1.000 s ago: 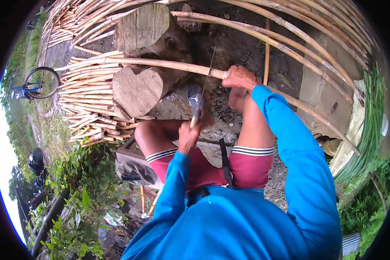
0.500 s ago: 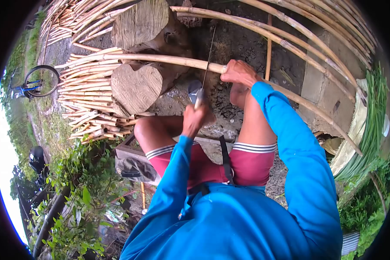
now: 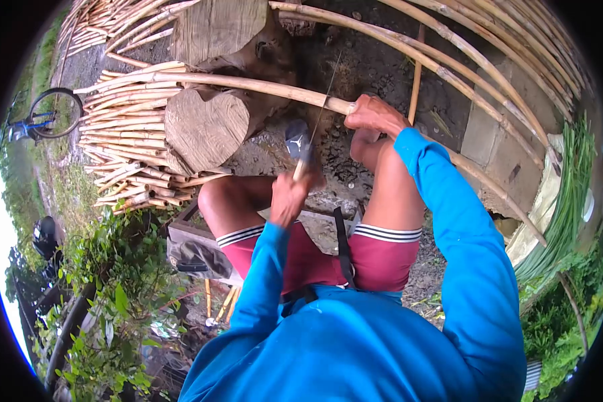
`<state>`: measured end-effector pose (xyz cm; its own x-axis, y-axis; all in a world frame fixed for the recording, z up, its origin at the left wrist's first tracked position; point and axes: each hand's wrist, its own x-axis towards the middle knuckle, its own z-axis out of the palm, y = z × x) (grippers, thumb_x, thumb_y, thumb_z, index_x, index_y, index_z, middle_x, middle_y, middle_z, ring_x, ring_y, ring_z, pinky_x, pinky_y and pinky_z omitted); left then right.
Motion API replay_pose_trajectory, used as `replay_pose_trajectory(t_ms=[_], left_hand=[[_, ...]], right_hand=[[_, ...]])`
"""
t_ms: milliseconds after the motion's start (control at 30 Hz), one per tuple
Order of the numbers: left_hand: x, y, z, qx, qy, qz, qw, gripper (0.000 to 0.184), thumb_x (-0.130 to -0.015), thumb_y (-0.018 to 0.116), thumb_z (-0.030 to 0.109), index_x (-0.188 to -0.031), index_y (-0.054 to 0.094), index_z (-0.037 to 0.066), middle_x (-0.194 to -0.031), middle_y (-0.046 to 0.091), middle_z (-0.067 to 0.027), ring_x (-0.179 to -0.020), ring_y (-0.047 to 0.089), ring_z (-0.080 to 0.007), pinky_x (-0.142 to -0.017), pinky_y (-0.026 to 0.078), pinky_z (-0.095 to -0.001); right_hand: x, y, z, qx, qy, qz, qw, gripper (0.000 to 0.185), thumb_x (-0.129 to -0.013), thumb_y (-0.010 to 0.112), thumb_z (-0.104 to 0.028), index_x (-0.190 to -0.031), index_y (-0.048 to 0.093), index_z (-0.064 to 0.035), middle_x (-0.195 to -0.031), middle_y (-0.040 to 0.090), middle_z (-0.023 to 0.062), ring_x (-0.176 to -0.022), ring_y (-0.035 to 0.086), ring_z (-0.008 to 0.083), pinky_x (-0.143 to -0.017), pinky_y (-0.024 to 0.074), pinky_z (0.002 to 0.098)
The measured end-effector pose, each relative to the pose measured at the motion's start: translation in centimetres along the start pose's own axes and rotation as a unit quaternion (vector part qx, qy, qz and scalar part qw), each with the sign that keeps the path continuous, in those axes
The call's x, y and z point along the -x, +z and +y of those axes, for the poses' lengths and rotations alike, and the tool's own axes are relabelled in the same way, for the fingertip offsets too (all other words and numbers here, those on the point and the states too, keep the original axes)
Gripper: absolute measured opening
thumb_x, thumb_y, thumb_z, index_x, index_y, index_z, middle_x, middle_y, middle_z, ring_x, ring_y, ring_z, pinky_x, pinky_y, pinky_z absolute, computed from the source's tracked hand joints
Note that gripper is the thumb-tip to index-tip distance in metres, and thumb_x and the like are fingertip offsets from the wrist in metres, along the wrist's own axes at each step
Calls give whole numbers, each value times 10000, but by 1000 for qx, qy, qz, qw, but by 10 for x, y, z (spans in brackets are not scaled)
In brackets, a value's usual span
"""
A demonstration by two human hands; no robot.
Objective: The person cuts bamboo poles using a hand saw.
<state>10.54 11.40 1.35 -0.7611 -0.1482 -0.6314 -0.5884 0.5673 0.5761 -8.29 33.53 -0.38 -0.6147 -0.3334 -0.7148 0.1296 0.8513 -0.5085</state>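
Two hands are at work here, both mine. My left hand [image 3: 289,198], at the near end of the scene between my knees, has its grip curled round the pale handle of a saw [image 3: 300,169], the fingers wrapped and no gap seen between palm and handle. My right hand [image 3: 378,114], farther out and to the right, has its grip closed firmly about a bamboo pole [image 3: 268,86], thumb side toward the left. The pole runs from the far left, between two cut log faces, through my right grip and on toward the near right, where its end lies beside a bundle of long green leaves [image 3: 573,187]. The saw's thin blade [image 3: 321,117] stands crosswise to the pole just left of my right hand; whether its teeth have entered the pole cannot be told. The nearer log [image 3: 208,130] shows a notched, pale face; the farther log [image 3: 218,30] stands beyond the pole. To the left of them lies a stack of bamboo pieces [image 3: 127,127], with a bicycle wheel [image 3: 55,112] past it. Further long poles [image 3: 526,47] sweep across the far right. My maroon shorts [image 3: 308,261] and the leafy plants [image 3: 100,268] at near left complete the foreground.
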Motion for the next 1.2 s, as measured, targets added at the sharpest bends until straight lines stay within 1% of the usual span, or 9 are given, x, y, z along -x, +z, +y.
replay_pose_trajectory(t_ms=[200,333,533,667,733,800,867,1133,1200], left_hand=[[-3,3,16,70,-92,-6,993,339,-782,615,325,-878,699,10,-676,647,-208,-665,658,-327,-655,490,-444],[-66,25,8,-73,165,22,983,326,-777,646,327,-895,704,28,-803,663,-259,-719,649,-402,-642,514,-443],[32,-15,3,-6,-136,-65,989,324,-772,631,272,-882,690,-27,-764,668,-228,-748,690,-297,-704,500,-425],[-62,18,36,10,-50,30,998,262,-801,616,245,-899,677,10,-754,652,-228,-706,663,-337,-646,491,-448],[-30,9,21,-228,289,71,927,179,-803,575,108,-941,681,67,-762,596,-191,-719,624,-364,-615,510,-490],[15,-1,-14,6,-77,-33,997,208,-778,624,206,-845,686,20,-787,664,-218,-771,659,-360,-678,507,-439],[44,-11,-16,46,-8,11,999,299,-770,633,275,-802,647,-22,-619,582,-72,-601,567,-172,-585,457,-369],[-19,16,-17,-50,159,45,985,345,-789,608,319,-874,669,-10,-720,639,-223,-714,663,-362,-665,491,-442],[30,4,-37,57,-40,-5,998,292,-774,624,274,-858,686,1,-707,645,-210,-685,667,-288,-661,496,-425]], right_hand=[[-11,10,8,3,-18,19,1000,347,-686,652,-315,-836,702,-7,-771,664,248,-766,677,381,-671,508,431],[-23,15,26,55,-108,-12,993,350,-674,654,-323,-816,697,-5,-766,661,245,-752,678,363,-656,503,424],[-8,2,9,31,-118,-5,993,335,-672,643,-315,-799,694,-9,-761,653,244,-745,673,365,-645,502,413],[-20,7,11,11,-53,-5,999,361,-686,640,-326,-861,707,-17,-801,662,258,-823,685,383,-696,524,438],[-13,5,12,-17,-31,-23,999,373,-672,658,-333,-858,710,-14,-819,675,245,-835,690,368,-724,532,430],[-2,-10,3,-16,-33,-53,998,386,-673,663,-334,-892,716,-22,-842,685,234,-847,693,358,-739,537,424],[-17,1,7,-21,-31,-15,999,364,-676,670,-322,-821,687,11,-749,658,206,-736,669,308,-651,502,418],[-15,-2,15,8,-77,-70,995,332,-677,627,-311,-829,713,-29,-776,684,195,-748,693,323,-643,524,390],[-11,1,8,-7,-71,-37,997,309,-665,627,-300,-736,668,-2,-668,653,165,-634,661,295,-574,487,377]])
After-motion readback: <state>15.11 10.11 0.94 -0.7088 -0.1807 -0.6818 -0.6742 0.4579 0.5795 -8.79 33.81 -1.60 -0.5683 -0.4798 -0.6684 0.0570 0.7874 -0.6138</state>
